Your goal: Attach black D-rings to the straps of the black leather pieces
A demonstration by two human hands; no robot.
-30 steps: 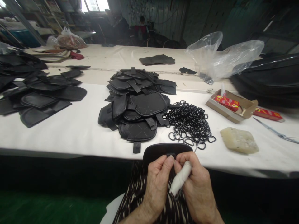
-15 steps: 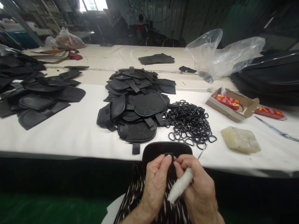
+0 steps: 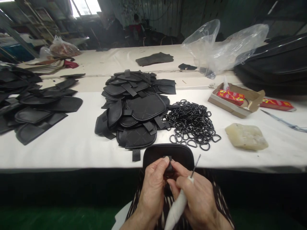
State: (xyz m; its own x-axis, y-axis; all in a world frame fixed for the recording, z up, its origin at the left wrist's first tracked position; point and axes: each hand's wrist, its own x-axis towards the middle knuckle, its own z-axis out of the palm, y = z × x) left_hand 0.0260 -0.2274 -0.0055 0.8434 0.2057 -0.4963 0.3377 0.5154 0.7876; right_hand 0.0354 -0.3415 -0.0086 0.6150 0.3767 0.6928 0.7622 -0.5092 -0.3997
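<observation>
The two hands are close together over a glossy black panel with rounded corners (image 3: 177, 150), which sits above the lap at the near edge of the white-covered table (image 3: 79, 153). The left hand (image 3: 153, 179) pinches a short black strap (image 3: 170, 158) at the panel's middle; the right hand (image 3: 199, 190) has its fingertips at the strap too, and grips a thick white-handled tool (image 3: 177, 207) (its thin metal shaft points toward one o'clock). From the hands, stacked black padded pieces (image 3: 146, 108) lie at eleven o'clock, heaped black metal D-rings (image 3: 192, 123) at one, and a cloudy yellowish block (image 3: 246, 136) at two.
</observation>
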